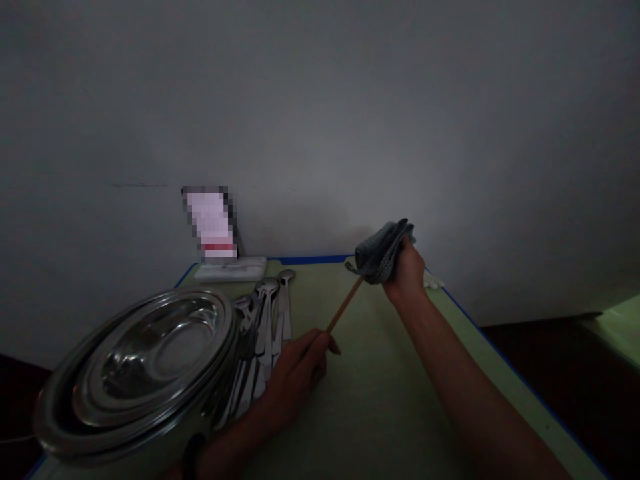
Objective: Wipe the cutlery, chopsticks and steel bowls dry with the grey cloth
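My left hand is closed around the lower end of a thin wooden stick, which slants up and away to the right. The stick's far end disappears into a bunched grey checked cloth, so I cannot tell what shape it has there. My right hand grips this cloth from the right, above the table, with most of its fingers hidden behind the folds. Just left of my left hand, several metal spoons and other cutlery lie side by side on the table.
Stacked shiny metal bowls take up the table's left side. Behind them a phone, its screen blurred, leans on a white marbled stand. A small white item lies by the right edge. The pale green table meets a grey wall.
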The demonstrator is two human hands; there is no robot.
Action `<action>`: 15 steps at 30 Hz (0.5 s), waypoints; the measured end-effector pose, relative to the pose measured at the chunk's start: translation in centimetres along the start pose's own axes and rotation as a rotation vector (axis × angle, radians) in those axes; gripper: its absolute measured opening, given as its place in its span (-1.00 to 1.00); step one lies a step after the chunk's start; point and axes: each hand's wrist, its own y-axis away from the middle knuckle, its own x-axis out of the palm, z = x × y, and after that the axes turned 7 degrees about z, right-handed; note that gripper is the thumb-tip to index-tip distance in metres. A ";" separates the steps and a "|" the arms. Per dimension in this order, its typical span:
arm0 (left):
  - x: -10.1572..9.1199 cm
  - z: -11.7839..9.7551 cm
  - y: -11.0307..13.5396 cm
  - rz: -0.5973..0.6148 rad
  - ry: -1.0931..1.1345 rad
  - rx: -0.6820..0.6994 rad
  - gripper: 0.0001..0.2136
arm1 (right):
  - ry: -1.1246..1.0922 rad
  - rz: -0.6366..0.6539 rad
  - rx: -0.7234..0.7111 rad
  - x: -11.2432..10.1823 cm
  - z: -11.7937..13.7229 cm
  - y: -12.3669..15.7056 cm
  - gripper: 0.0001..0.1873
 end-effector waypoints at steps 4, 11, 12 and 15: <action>-0.2 -0.1 -0.3 -0.129 0.183 0.049 -0.68 | -0.087 -0.199 0.039 -0.5 1.0 -1.0 -0.85; -0.4 -1.8 -0.8 -0.269 0.264 0.061 -0.81 | 0.506 0.563 0.582 1.0 -1.9 3.4 -0.77; -0.4 -2.0 -0.8 -0.284 0.243 0.053 -0.81 | 0.639 0.703 0.557 1.2 -2.2 4.0 -0.78; -0.4 -2.3 -0.9 -0.307 0.117 0.036 -0.79 | 0.916 0.820 0.304 1.6 -2.2 5.2 -0.64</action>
